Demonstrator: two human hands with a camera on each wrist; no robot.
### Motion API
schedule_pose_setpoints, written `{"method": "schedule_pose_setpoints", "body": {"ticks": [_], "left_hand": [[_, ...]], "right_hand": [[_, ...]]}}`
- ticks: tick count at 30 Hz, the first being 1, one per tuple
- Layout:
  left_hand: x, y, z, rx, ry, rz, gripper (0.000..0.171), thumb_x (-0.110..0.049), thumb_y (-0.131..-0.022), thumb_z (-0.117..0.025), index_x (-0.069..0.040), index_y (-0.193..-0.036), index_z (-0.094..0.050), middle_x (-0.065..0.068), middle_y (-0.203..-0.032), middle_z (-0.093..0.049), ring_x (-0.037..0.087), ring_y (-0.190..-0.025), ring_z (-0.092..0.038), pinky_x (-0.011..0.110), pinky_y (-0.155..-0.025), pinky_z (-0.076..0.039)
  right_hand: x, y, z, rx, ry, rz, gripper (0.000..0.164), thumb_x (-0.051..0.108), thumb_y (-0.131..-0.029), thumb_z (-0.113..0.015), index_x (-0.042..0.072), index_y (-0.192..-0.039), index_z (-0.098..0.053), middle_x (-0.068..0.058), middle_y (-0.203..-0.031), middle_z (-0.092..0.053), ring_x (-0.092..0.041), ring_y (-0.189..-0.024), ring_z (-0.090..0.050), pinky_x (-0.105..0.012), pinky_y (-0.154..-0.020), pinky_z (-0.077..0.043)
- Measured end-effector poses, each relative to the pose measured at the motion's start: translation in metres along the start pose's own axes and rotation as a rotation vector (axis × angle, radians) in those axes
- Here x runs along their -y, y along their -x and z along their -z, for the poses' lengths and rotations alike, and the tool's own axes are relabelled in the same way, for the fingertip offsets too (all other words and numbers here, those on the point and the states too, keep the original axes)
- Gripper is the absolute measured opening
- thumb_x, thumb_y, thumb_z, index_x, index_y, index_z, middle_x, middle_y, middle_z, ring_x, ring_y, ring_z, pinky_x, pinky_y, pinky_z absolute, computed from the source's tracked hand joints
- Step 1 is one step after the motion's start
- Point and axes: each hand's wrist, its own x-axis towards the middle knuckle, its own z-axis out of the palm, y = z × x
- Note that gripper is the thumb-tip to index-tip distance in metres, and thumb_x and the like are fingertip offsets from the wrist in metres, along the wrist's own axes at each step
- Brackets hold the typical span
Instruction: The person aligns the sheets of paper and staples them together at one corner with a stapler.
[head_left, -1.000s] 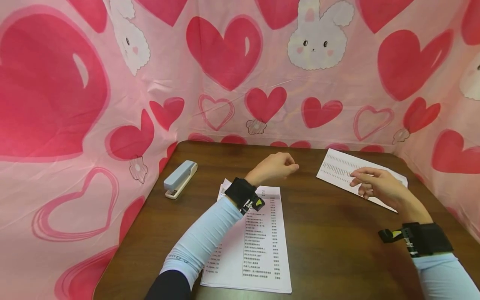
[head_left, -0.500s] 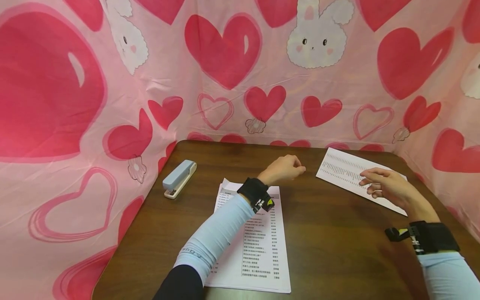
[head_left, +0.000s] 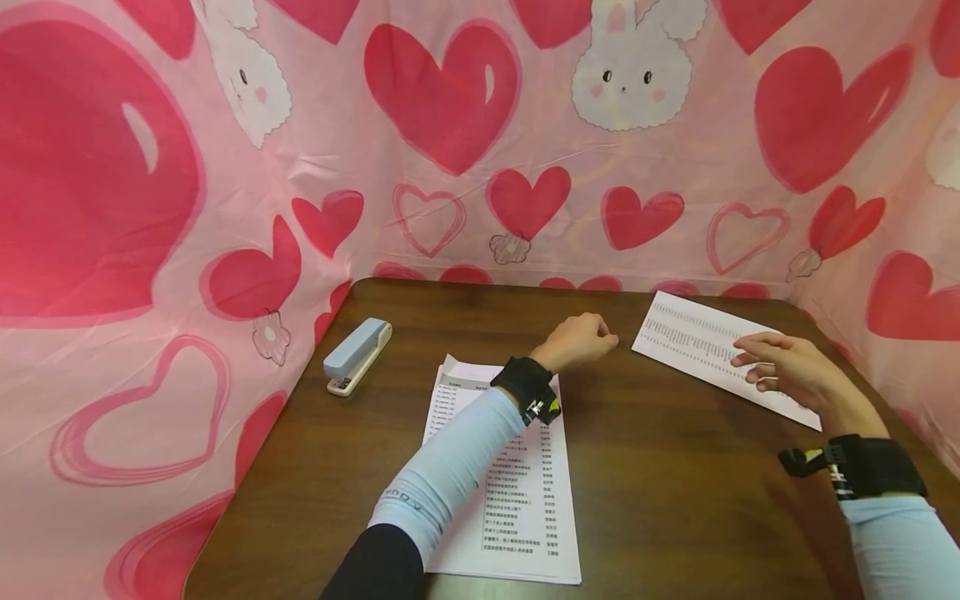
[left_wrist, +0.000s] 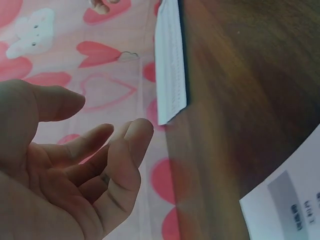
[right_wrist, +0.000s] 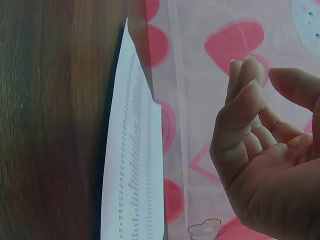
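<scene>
In the head view my left hand (head_left: 576, 340) hovers over the table just past the top right corner of a stack of printed sheets (head_left: 525, 517). The left wrist view shows that hand (left_wrist: 95, 165) with loosely bent fingers and nothing between them. My right hand (head_left: 798, 375) hangs in the air in front of another printed paper (head_left: 690, 337) at the back right. Its fingers are loosely bent and hold nothing, as the right wrist view shows beside the same paper (right_wrist: 132, 165).
A blue and white stapler (head_left: 358, 357) lies at the left of the brown wooden table (head_left: 660, 500). Pink cloth (head_left: 450, 221) with hearts and rabbits hangs behind the table and at both sides.
My left hand has moved right, from above the stack's top edge to past its corner, uncovering more of the sheets' left part. My right hand has shifted slightly right. The papers stay in place.
</scene>
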Motion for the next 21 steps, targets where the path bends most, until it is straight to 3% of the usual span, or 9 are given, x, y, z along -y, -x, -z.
{"method": "schedule_pose_setpoints", "body": {"ticks": [5, 11, 16, 21], "left_hand": [[0.001, -0.002, -0.006, 0.001, 0.021, 0.041, 0.028, -0.037, -0.097, -0.056, -0.014, -0.109, -0.065, -0.003, -0.092, -0.065, 0.012, -0.075, -0.06, 0.025, -0.061, -0.048], [0.0, -0.008, -0.012, 0.007, 0.06, 0.08, 0.027, -0.036, -0.097, -0.058, -0.013, -0.107, -0.065, -0.002, -0.086, -0.063, 0.013, -0.069, -0.06, 0.025, -0.056, -0.048], [0.0, -0.012, -0.019, 0.019, 0.084, 0.091, 0.025, -0.035, -0.097, -0.058, -0.013, -0.107, -0.065, -0.002, -0.083, -0.061, 0.014, -0.067, -0.06, 0.025, -0.055, -0.049], [-0.001, -0.013, -0.024, 0.016, 0.082, 0.082, 0.024, -0.033, -0.096, -0.058, -0.013, -0.105, -0.067, -0.003, -0.082, -0.061, 0.013, -0.064, -0.06, 0.024, -0.053, -0.049]], "right_hand": [[-0.001, 0.001, 0.007, -0.022, 0.032, -0.025, 0.028, 0.019, -0.104, -0.046, 0.028, -0.097, -0.071, 0.003, -0.086, -0.073, -0.013, -0.065, -0.066, -0.026, -0.059, -0.054], [-0.004, 0.001, 0.016, -0.058, 0.17, -0.078, 0.025, 0.027, -0.104, -0.046, 0.037, -0.094, -0.067, 0.009, -0.087, -0.072, -0.015, -0.07, -0.067, -0.027, -0.064, -0.055], [-0.008, 0.004, 0.023, -0.09, 0.271, -0.106, 0.018, 0.035, -0.103, -0.047, 0.039, -0.094, -0.061, 0.015, -0.089, -0.071, -0.016, -0.076, -0.068, -0.028, -0.07, -0.055], [-0.011, 0.006, 0.03, -0.099, 0.305, -0.134, 0.015, 0.038, -0.103, -0.045, 0.038, -0.096, -0.058, 0.018, -0.089, -0.071, -0.015, -0.078, -0.068, -0.029, -0.073, -0.053]]}}
